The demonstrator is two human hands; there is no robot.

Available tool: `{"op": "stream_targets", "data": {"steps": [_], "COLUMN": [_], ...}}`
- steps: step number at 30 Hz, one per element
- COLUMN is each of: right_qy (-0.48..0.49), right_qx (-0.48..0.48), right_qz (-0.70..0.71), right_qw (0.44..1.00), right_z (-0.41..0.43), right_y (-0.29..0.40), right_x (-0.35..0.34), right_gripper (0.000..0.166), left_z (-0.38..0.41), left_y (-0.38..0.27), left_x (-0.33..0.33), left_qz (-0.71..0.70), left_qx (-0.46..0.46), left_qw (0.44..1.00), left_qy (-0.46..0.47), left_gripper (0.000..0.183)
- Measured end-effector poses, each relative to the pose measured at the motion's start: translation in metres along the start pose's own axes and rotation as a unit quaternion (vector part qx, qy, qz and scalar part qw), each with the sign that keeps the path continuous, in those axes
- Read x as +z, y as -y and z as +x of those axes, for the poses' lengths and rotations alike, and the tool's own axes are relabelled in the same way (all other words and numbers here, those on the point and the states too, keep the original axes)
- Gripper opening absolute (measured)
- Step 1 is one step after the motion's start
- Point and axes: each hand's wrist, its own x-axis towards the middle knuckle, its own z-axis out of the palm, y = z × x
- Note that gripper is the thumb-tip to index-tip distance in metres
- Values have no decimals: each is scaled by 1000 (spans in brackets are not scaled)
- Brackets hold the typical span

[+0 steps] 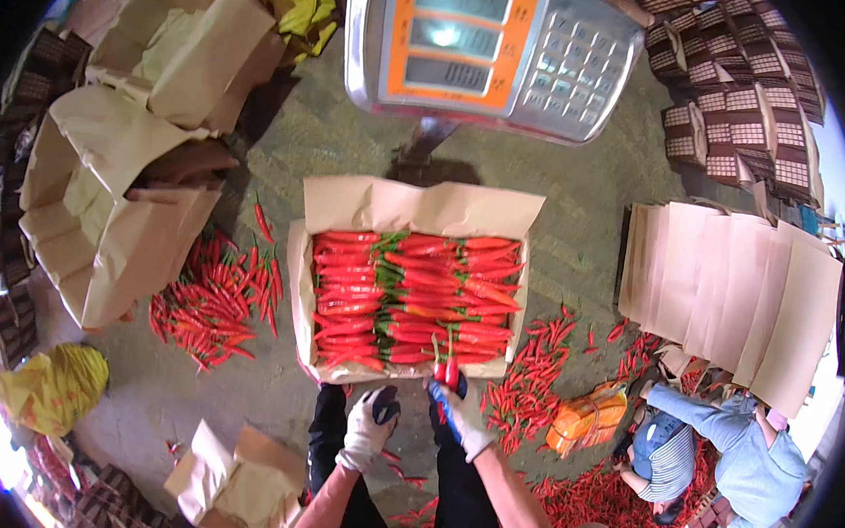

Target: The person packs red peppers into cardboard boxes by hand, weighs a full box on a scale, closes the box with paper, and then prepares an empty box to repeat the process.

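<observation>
A paper-lined box (417,209) lies before me, filled with red chili peppers (421,286) in neat rows, their green stems grouped in bands. My right hand (462,415), in a white glove with a blue palm, grips a few red chilies (447,373) at the box's near edge, stems pointing away from me. My left hand (371,428), gloved the same way, hovers just below the near edge, left of the right one. Its fingers are curled and no pepper shows in it. Beyond the box stands a digital scale display with keypad (490,50).
Loose chilies lie in piles left (210,302) and right (535,380) of the box. Paper-lined boxes (155,248) stand at left, stacked paper sheets (718,296) at right. An orange package (587,418) sits near two people (752,458) at lower right. Stacked boxes (744,102) rise far right.
</observation>
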Motion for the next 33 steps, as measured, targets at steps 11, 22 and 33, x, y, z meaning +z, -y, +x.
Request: {"op": "stream_targets", "data": {"steps": [11,22,33], "right_qy": [-34,-87,63], "right_qx": [-354,-409,-272], "right_qz": [-686,-715,-568], "right_qw": [635,561,775], "right_z": [124,161,-6], "right_y": [113,112,-9], "right_x": [47,70,22], "right_gripper": [58,60,53], "left_z": [-11,-13,-15], "left_y": [38,50,13], "left_x": [-19,-15,1], "left_qz": [57,38,-254], "left_qx": [-75,-85,-91], "left_qw": [996,996,963], "left_qy": [11,-2,-19], "left_gripper": [41,41,48]}}
